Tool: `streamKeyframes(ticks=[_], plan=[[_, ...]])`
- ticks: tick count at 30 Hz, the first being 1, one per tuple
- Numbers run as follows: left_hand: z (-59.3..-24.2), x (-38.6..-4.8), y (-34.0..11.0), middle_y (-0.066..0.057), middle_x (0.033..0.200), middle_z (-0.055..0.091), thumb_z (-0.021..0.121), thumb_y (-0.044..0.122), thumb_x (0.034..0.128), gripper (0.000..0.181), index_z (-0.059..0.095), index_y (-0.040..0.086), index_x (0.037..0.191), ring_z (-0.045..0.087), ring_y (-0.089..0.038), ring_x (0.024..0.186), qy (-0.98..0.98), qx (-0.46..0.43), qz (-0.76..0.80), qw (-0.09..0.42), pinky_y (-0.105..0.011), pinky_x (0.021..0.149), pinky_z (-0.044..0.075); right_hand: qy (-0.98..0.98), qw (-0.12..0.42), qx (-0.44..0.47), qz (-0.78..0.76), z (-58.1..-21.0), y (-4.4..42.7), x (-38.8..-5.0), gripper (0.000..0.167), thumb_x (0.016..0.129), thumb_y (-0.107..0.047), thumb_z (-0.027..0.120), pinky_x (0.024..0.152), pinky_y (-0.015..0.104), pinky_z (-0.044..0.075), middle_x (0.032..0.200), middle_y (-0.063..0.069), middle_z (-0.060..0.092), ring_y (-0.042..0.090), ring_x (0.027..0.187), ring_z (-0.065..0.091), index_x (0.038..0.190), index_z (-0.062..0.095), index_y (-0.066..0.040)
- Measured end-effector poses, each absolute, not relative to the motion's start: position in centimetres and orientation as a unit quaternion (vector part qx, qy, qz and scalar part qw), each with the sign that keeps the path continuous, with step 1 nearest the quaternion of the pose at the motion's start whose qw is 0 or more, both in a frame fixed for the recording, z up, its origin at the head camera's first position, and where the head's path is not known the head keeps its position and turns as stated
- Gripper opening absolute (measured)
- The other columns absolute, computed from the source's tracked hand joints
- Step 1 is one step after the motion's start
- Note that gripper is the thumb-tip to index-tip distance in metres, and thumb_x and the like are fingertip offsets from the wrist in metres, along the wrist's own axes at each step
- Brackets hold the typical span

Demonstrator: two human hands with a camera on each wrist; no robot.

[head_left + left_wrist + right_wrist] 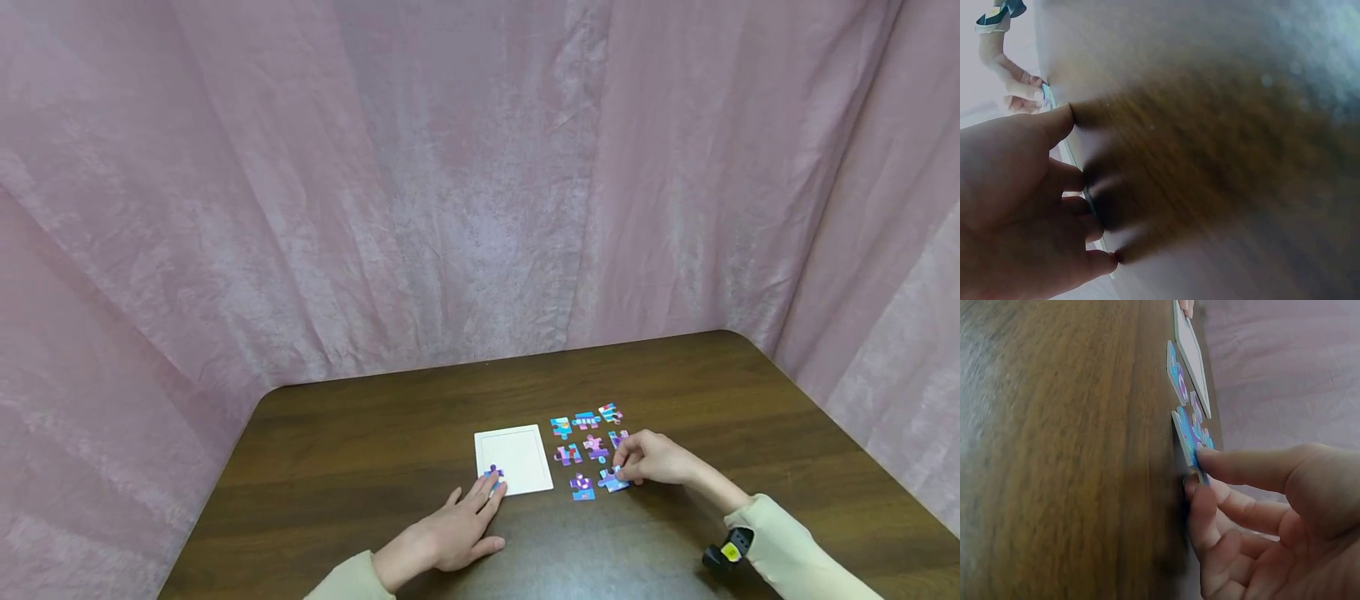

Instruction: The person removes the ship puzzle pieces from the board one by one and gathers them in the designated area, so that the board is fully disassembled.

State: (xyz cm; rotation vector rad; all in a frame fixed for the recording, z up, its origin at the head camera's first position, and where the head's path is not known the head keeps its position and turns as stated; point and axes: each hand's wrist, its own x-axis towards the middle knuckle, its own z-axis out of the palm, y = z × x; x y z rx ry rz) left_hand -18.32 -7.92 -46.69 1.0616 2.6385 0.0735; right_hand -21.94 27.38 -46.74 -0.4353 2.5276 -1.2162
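Note:
Between thumb and fingers, my right hand [654,458] pinches a blue and purple jigsaw piece [612,481] by its right edge. In the right wrist view that jigsaw piece [1186,437] looks lifted at the pinched side, with a shadow below. The fingers of my left hand [461,529] are extended, their tips at the lower left corner of a white square puzzle tray [521,458]. One purple and blue jigsaw piece [492,471] lies in that corner, partly hidden by the fingertips. The left wrist view shows the left hand [1016,194] low against the table.
Several loose jigsaw pieces lie in rough rows right of the tray, among them a purple-and-blue piece [582,487], a pink piece [595,447] and a blue one [561,427]. The brown wooden table [360,450] ends before a pink curtain [465,208].

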Motion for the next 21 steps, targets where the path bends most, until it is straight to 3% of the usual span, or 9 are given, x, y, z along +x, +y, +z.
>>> streamKeyframes(ticks=[10, 21], plan=[[-46.59, -18.44, -7.94, -0.013, 0.163, 0.011, 0.043, 0.049, 0.0993, 0.073, 0.019, 0.009, 0.155, 0.019, -0.027, 0.149, 0.918, 0.368, 0.024, 0.149, -0.055, 0.112, 0.033, 0.918, 0.108, -0.109, -0.366, -46.31, 26.74, -21.88, 0.017, 0.071, -0.014, 0.081, 0.054, 0.023, 0.038, 0.056, -0.006, 0.058, 0.008, 0.055, 0.052, 0.073, 0.066, -0.008], [-46.71, -18.30, -8.05, -0.013, 0.163, 0.012, 0.042, 0.050, 0.0992, 0.073, 0.019, 0.010, 0.155, 0.020, -0.027, 0.149, 0.917, 0.373, 0.028, 0.138, -0.055, 0.111, 0.033, 0.926, 0.111, -0.084, -0.350, -46.27, 26.68, -21.94, 0.020, 0.069, -0.016, 0.084, 0.058, 0.025, 0.039, 0.053, -0.008, 0.054, 0.008, 0.055, 0.052, 0.070, 0.065, -0.009]])
